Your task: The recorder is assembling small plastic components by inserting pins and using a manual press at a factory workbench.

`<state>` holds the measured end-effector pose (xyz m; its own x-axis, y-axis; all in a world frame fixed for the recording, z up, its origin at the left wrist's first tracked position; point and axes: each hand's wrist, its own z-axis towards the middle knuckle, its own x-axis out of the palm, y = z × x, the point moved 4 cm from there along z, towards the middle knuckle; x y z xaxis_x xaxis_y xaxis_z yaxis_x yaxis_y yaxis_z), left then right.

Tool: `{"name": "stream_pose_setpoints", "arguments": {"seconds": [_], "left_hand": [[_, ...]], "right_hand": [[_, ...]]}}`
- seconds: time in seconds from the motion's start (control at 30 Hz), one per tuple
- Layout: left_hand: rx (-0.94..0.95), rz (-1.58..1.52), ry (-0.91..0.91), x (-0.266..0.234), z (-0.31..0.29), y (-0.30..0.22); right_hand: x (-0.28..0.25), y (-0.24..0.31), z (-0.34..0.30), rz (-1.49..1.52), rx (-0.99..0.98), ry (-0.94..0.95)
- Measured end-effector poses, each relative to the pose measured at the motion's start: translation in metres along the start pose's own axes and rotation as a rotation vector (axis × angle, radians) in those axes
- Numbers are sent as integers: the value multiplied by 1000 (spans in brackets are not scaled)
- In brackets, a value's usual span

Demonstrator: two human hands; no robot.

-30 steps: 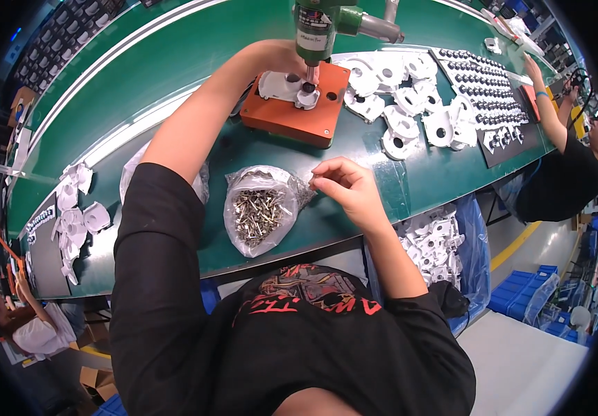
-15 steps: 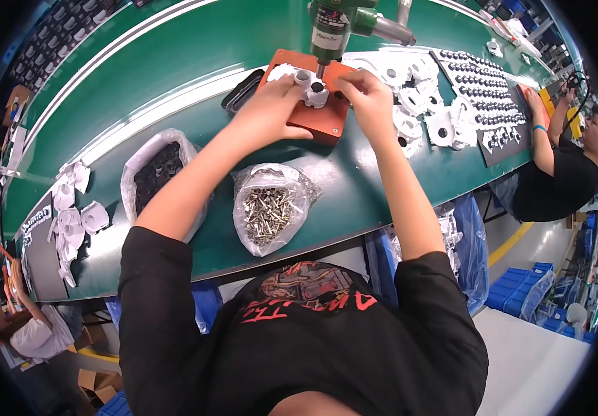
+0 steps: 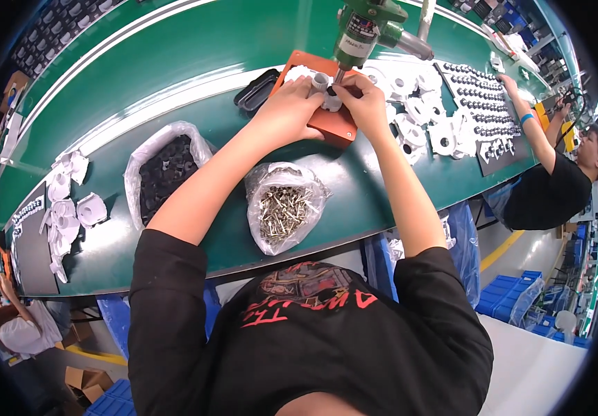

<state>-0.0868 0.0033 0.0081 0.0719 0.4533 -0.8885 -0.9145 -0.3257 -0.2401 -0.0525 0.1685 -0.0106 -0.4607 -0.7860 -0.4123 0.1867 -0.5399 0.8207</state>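
A white plastic part (image 3: pixel 331 105) with a raised round tube sits on an orange fixture block (image 3: pixel 334 126). My left hand (image 3: pixel 284 111) holds the part from its left side, fingers over its top and thumb spread toward the block's near edge. My right hand (image 3: pixel 365 104) is closed in a pinch at the part's right side, by a dark round spot on it. Whatever lies between those fingertips is hidden. Right above the part, the thin metal tip of a green press-like tool (image 3: pixel 358 41) points down, close to my right fingers.
Near me stand a clear bag of metal screws (image 3: pixel 286 215) and a bag of black pieces (image 3: pixel 164 173). A black tray (image 3: pixel 257 90) lies left of the block. White parts (image 3: pixel 410 135) and a board with rows of black pieces (image 3: pixel 479 97) lie right. Co-workers sit at both sides.
My right hand has moved left and in over the white part, its fingertips now at the dark round spot. My left hand stays on the part. The whole view has shifted slightly.
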Motion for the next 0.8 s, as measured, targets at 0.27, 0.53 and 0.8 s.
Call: {"name": "stream_pose_setpoints", "arguments": {"seconds": [0.27,0.53,0.8], "left_hand": [[-9,7,28,0,0,1],[-5,-41,76,-2,8,-5],[-43,-13,16,-2,1,-2]], "right_hand": [[-7,22,-25,-359,-316,119],[-126,-61,17,-160,-47,-269],[-156,123,209,632,-52,-405]]}}
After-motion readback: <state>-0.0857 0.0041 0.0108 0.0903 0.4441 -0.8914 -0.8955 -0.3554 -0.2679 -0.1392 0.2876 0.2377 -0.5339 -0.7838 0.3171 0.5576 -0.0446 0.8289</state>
